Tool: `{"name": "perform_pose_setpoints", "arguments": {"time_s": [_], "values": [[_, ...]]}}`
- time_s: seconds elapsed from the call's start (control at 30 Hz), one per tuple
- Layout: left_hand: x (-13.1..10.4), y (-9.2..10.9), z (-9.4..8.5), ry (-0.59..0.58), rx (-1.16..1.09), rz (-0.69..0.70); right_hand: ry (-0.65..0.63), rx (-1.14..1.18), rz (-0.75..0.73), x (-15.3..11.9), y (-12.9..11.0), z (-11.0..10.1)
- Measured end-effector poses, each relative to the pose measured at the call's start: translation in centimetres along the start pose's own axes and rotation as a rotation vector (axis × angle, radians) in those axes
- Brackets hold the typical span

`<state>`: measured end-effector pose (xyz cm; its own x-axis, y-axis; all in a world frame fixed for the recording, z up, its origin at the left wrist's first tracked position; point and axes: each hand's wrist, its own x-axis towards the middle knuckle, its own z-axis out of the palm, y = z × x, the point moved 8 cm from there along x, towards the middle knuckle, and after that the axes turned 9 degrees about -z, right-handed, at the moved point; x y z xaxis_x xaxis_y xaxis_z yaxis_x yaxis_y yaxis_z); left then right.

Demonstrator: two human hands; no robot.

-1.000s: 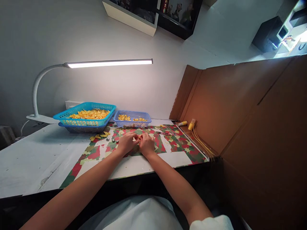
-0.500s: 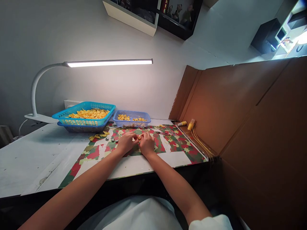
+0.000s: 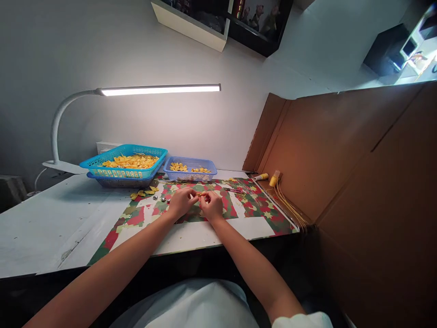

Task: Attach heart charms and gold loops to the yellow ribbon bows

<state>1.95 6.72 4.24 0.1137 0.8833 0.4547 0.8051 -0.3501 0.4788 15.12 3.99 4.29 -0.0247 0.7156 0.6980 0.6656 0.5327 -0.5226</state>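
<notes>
My left hand point(image 3: 182, 202) and my right hand point(image 3: 212, 206) meet over the patterned sheet point(image 3: 230, 209) on the table. Pinched between the fingertips of both is a small yellow-gold piece point(image 3: 201, 194), mostly covered by the fingers; its exact kind does not show. Left of my left hand lie several small shiny silver pieces point(image 3: 155, 197). Beyond them are a few loose yellow petal-shaped pieces point(image 3: 145, 193).
A turquoise basket point(image 3: 124, 172) heaped with yellow pieces stands behind left, a lilac basket point(image 3: 189, 176) beside it. A lamp point(image 3: 160, 90) hangs above. Tweezers-like red tool point(image 3: 234, 190), yellow spools point(image 3: 274, 178) and cords point(image 3: 288, 207) lie right, beside a cardboard wall point(image 3: 341, 150).
The view has shifted slightly, so the scene sits a little further right. My right hand's fingers have turned a bit around the yellow-gold piece, which shows more now.
</notes>
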Motion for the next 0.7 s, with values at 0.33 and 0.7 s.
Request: {"name": "perform_pose_setpoints", "arguments": {"time_s": [0.33, 0.7], "values": [[-0.1, 0.2, -0.1, 0.016, -0.067, 0.036, 0.070, 0.252, 0.056, 0.0, 0.9, 0.2], [-0.1, 0.2, -0.2, 0.049, -0.083, 0.050, 0.071, 0.436, 0.170, -0.3, 1.8, 1.0]]}}
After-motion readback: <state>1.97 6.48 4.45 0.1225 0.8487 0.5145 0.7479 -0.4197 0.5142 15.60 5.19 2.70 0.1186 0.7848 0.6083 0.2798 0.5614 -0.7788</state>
